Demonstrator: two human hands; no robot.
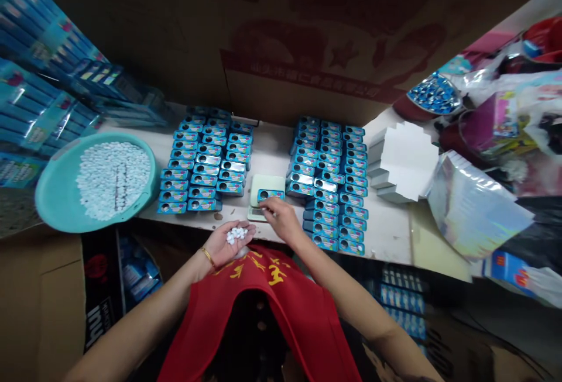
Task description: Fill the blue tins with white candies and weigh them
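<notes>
The blue tin (271, 195), a small box with a glossy printed face and a dark round opening near its left end, sits on a pale, smooth, squarish pad (277, 182) on the white worktable (271, 142). The right hand (283, 219) reaches over the pad, fingertips drawn narrowly together beside the tin's opening; whether a pellet is pinched there cannot be told. The left hand (220, 245) is palm up, fingers spread loosely, cradling small, matte white pellets (237, 234). Similar slim tins with shiny metal edges stand packed in rows, a left block (203, 180) and a right block (326, 212). Beyond the left block, a rounded turquoise plastic basin (59, 195) holds a grainy heap of white pellets. Flat-faced white cartons (406, 157) lie beside the right block, next to silvery, reflective sheets (469, 206).
</notes>
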